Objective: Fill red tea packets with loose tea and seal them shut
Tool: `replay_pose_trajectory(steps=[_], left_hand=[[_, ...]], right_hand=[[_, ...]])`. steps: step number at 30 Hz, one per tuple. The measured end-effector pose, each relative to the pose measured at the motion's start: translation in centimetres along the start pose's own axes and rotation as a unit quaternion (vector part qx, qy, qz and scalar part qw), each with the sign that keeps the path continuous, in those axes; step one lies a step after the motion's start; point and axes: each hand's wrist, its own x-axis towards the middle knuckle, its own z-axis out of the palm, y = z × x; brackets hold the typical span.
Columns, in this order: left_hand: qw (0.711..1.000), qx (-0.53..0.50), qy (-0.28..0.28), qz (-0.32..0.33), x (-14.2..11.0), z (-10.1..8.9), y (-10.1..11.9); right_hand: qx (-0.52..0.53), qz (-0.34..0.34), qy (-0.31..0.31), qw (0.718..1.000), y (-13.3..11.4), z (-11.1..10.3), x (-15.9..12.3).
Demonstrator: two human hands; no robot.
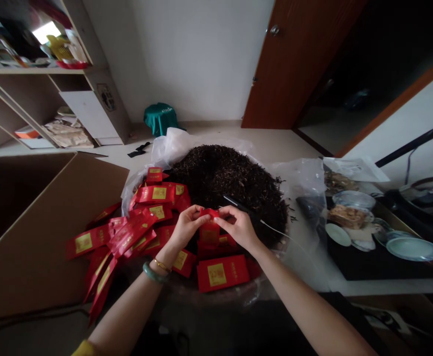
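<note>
Between them, my left hand (187, 225) and my right hand (238, 223) pinch the top edge of a red packet (209, 234), one hand at each corner. It hangs upright above other red packets with gold labels. One of these, a flat red packet (224, 273), lies just below my hands. More packets are heaped to the left, such as a loose red packet (135, 230). Behind my hands spreads a large mound of dark dried leaves (235, 178), looking like tea. A dark pen-like device (236, 202) with a white cable rests on the leaves near my right hand.
On the left stands an open cardboard box (53, 232). Clear plastic sheeting (172, 143) surrounds the leaf mound. To the right, a dark tray (368, 262) carries small dishes and a bag. A green cloth-covered stool (160, 118) is by the wall, near an open wooden door (276, 74).
</note>
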Motion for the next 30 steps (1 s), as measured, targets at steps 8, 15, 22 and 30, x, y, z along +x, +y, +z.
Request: replay_pose_trajectory(steps=[8, 15, 22, 30], left_hand=[[0.995, 0.076, -0.063, -0.005, -0.4, 0.4, 0.0], [0.993, 0.103, -0.058, 0.004, -0.2, 0.4, -0.3], [0.997, 0.072, -0.017, 0.025, 0.1, 0.4, -0.7], [0.983, 0.084, 0.066, 0.151, -0.6, 1.2, -1.1]], right_hand=[[0.113, 0.102, -0.003, 0.988, 0.7, -1.0, -0.1], [0.121, 0.104, -0.018, 0.987, 1.0, -0.8, 0.1], [-0.048, -0.076, -0.048, 0.995, 0.1, -1.5, 0.6], [-0.040, -0.003, -0.002, 0.999, 0.6, -0.6, 0.2]])
